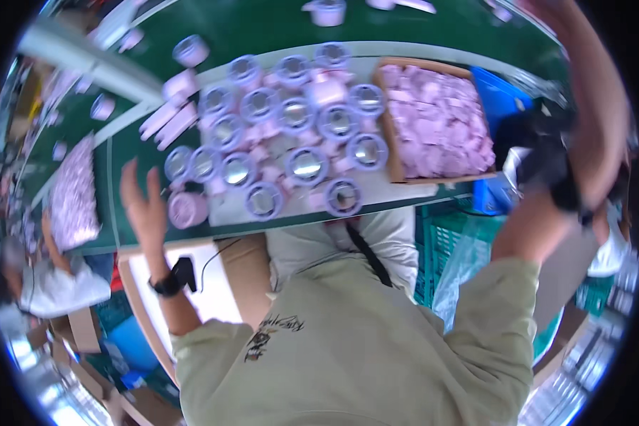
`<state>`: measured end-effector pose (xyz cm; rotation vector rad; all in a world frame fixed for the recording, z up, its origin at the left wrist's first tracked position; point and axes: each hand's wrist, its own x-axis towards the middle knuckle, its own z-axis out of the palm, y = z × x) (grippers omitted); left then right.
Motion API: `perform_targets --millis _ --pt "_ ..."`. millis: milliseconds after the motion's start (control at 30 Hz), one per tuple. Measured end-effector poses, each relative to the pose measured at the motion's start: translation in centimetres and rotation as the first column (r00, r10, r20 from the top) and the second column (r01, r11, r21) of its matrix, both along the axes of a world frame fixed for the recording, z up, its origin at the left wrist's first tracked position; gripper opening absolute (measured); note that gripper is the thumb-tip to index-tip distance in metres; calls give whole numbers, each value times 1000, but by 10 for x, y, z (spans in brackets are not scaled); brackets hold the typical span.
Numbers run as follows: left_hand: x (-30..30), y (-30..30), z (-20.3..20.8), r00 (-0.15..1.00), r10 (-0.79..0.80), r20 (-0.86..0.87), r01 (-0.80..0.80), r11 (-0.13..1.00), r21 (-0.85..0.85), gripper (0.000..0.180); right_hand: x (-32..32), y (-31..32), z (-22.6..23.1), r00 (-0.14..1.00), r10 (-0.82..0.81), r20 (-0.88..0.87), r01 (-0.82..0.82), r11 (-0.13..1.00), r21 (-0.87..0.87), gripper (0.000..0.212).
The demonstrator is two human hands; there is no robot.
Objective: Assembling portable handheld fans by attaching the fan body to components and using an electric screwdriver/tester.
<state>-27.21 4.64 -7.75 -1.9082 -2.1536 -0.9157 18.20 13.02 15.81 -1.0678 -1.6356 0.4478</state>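
Observation:
My left hand (pixel 145 202) hovers near the table's front edge, blurred, its fingers apart and nothing in them. Just to its right lies a pink round part (pixel 188 209) with its flat face up. My right arm reaches far across to the upper right; only a blurred bit of my right hand (pixel 545 8) shows at the picture's edge, so its fingers and anything in them are hidden. Between my arms, several pink round housings (pixel 307 165) with lavender rims and shiny round centres stand close together on a white sheet (pixel 227 213).
A cardboard box (pixel 397 153) full of small pink pieces stands right of the housings, beside a blue bin (pixel 500 92). Two pink strips (pixel 174 124) lie at left. Further left are a heap of pink pieces (pixel 74 195) and another person (pixel 64 284). More pink parts (pixel 326 11) sit at the far side.

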Motion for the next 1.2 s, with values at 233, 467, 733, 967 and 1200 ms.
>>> perform_targets --millis 233,467,733,967,1200 --pt "6 2 -7 959 22 283 35 980 -195 37 22 -143 -100 985 92 148 0 848 -529 57" --pt "-23 39 10 980 -147 135 159 983 -87 39 -2 -159 -143 927 259 270 -34 777 -628 57" --pt "-32 91 10 845 -456 -278 326 853 -408 52 9 -169 -156 961 176 213 -22 818 -575 55" --pt "-34 67 16 900 -415 -133 372 890 -263 27 28 -173 -158 987 55 150 44 809 -586 55" --pt "-64 46 6 815 -60 576 100 994 -38 29 45 -156 -163 950 69 306 36 945 -326 64"
